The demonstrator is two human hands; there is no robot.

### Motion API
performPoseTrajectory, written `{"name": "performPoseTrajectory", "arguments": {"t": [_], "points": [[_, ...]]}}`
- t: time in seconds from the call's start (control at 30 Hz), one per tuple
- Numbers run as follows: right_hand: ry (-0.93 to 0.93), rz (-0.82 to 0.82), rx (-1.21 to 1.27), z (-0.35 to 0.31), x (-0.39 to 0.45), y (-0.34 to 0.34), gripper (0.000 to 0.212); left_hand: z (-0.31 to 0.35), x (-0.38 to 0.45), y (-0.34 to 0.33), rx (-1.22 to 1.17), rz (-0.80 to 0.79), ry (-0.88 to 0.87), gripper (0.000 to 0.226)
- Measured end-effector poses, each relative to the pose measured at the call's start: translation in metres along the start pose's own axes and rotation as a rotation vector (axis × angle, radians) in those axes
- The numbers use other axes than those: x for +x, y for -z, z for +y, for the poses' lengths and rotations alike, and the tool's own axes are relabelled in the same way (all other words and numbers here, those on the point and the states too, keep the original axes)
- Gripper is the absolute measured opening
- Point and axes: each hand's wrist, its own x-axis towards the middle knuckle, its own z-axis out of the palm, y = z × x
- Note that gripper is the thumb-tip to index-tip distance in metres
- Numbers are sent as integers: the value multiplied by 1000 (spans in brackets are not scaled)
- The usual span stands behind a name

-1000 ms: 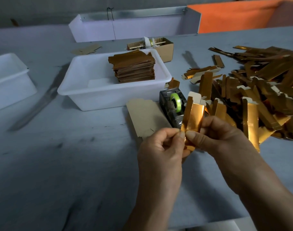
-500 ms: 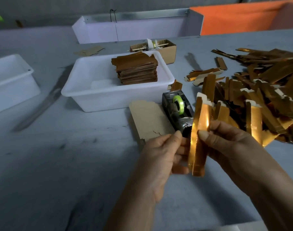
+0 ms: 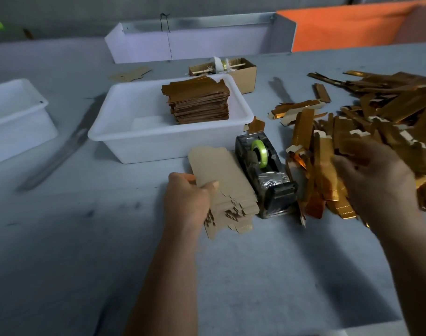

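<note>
Head view is looking down on a grey table (image 3: 61, 238), where a loose heap of folded gold cartons (image 3: 388, 112) is spreading across the far right and a white tub (image 3: 158, 146) is sitting far of centre, holding a squared pile of gold blanks (image 3: 199, 103). Nearer, just left of a tape dispenser (image 3: 272, 190), a stack of flat carton blanks (image 3: 231, 214) is lying brown side up. Its long axis is running near to far, slightly slanted and roughly parallel to the dispenser, with the notched tab ends pointing near, toward the person. The right hand (image 3: 376, 183) is hovering over the near edge of the heap with its fingers curled, but it is blurring too much for me to tell whether anything is in its grasp. The left hand (image 3: 187, 200) is pinching the left edge of the top blank (image 3: 219, 170), its thumb lying on the upper face and its fingers tucking under the edge. A green tape roll (image 3: 261, 154) is sitting in the dispenser. The step in hand is probably the picking of one blank for folding. Doing it well is likely calling for the thumb to be sliding only the top sheet off sideways, so that the sheets beneath are not fanning out or dragging along, and for the blank to be coming up level with its tabs unbent and clear of the dispenser's cutter.
</note>
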Motion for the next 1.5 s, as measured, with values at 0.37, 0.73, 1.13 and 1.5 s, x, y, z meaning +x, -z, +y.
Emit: {"name": "performPoseTrajectory", "arguments": {"t": [0.37, 0.73, 1.13, 1.5], "points": [[110, -50, 157, -25, -44, 4, 25, -16, 10, 19, -106, 36, -4, 14], [-282, -510, 921, -57, -75, 7, 41, 10, -63, 30, -499, -447, -51, 16], [-345, -565, 1014, -62, -97, -4, 13, 4, -67, 13, -478, -359, -16, 28], [-172, -440, 689, -55, -96, -11, 9, 3, -68, 6, -501, -332, -61, 25]]}}
